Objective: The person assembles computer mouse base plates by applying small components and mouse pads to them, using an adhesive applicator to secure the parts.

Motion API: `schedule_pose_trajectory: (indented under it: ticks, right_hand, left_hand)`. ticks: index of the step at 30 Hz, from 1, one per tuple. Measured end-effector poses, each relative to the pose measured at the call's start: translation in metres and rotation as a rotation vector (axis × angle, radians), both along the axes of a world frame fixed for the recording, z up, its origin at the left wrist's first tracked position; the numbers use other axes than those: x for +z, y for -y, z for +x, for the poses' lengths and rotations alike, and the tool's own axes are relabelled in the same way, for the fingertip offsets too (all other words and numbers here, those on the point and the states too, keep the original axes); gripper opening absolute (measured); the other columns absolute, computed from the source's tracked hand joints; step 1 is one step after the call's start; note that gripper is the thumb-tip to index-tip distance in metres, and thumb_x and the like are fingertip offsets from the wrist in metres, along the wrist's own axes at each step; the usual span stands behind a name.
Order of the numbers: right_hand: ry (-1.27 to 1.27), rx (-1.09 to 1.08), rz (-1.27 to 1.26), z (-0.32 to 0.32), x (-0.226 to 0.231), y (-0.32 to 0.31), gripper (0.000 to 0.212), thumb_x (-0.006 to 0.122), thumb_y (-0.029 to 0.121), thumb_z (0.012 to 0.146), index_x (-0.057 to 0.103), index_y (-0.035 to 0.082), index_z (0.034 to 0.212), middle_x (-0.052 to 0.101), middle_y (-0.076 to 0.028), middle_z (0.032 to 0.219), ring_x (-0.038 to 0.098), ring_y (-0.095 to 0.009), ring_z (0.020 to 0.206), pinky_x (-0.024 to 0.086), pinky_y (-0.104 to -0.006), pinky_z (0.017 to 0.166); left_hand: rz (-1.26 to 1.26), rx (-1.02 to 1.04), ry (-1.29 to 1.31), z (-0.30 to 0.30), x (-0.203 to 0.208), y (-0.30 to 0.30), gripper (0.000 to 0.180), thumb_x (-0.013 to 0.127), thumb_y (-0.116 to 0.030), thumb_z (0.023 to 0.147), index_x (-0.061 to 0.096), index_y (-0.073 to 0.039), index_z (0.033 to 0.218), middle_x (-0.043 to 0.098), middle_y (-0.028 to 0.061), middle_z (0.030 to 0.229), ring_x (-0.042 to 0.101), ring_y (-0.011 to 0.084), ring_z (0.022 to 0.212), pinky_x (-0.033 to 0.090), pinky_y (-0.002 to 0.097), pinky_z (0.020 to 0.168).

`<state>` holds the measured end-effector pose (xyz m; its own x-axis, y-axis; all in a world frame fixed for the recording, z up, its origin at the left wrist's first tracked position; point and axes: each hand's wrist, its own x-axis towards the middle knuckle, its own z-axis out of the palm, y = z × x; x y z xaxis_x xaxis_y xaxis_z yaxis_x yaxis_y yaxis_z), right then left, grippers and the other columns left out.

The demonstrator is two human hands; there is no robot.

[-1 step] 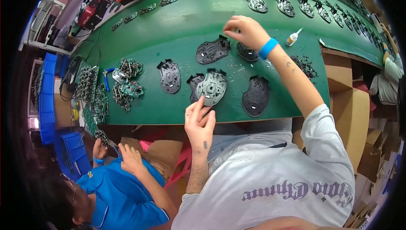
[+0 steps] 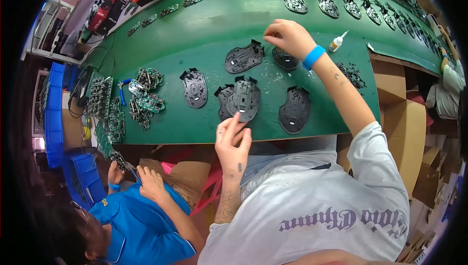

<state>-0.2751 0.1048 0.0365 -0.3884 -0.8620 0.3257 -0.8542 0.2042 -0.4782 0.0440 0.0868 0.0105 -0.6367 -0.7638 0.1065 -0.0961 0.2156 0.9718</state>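
My left hand (image 2: 232, 143) pinches the lower end of a grey computer-mouse base shell (image 2: 243, 100). That shell overlaps a darker mouse shell (image 2: 224, 100) behind it on the left. My right hand (image 2: 292, 39) is raised over the table with its fingers curled together; whatever they hold, if anything, does not show. Just below it is another dark shell (image 2: 285, 60), partly covered by the hand. More black shells lie around: one upper middle (image 2: 243, 59), one left (image 2: 195, 88) and one right (image 2: 294, 111).
A small white dropper bottle (image 2: 336, 44) stands right of my right hand, above a heap of small black parts (image 2: 352, 75). Circuit boards (image 2: 146, 101) and blue cutters (image 2: 122, 92) lie left. Shells and boards line the far side. A co-worker in blue (image 2: 141, 221) sits left.
The grey shell in my left hand has turned, its glare gone, and shifted slightly left. My right hand has moved a little to the right, with its fingers still curled.
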Motion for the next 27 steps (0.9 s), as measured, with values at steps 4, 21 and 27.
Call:
schedule_pose_trajectory:
  ticks: [4,21,27]
  right_hand:
    - [-0.164,-0.063,-0.020,0.004,-0.015,-0.050,0.019,0.074,0.018,0.080,0.070,0.004,0.093,0.060,-0.012,0.106,0.058,-0.031,0.099,0.049,-0.0395,0.087]
    - [0.383,-0.701,-0.347,0.026,-0.004,-0.214,0.014,0.072,0.011,0.083,0.074,-0.001,0.090,0.070,-0.007,0.076,0.060,-0.010,0.065,0.047,-0.0246,0.060]
    - [0.178,-0.586,-0.182,0.013,-0.017,-0.212,0.012,0.073,0.013,0.081,0.075,0.004,0.088,0.065,-0.008,0.080,0.061,-0.019,0.068,0.049,-0.0311,0.063]
  left_hand:
    - [-0.337,-0.151,0.122,-0.016,-0.003,-0.018,0.046,0.068,0.003,0.081,0.062,-0.001,0.127,0.056,0.0124,0.109,0.063,0.0226,0.094,0.053,0.0329,0.079]
    - [-1.031,-0.284,0.580,-0.097,0.014,0.102,0.039,0.054,-0.023,0.095,0.059,-0.006,0.130,0.051,0.0208,0.137,0.049,0.0362,0.126,0.035,0.0494,0.106]
    - [-0.954,-0.116,0.651,-0.100,0.010,0.077,0.041,0.058,-0.029,0.093,0.062,-0.006,0.127,0.055,0.0166,0.113,0.049,0.0339,0.111,0.041,0.0455,0.097]
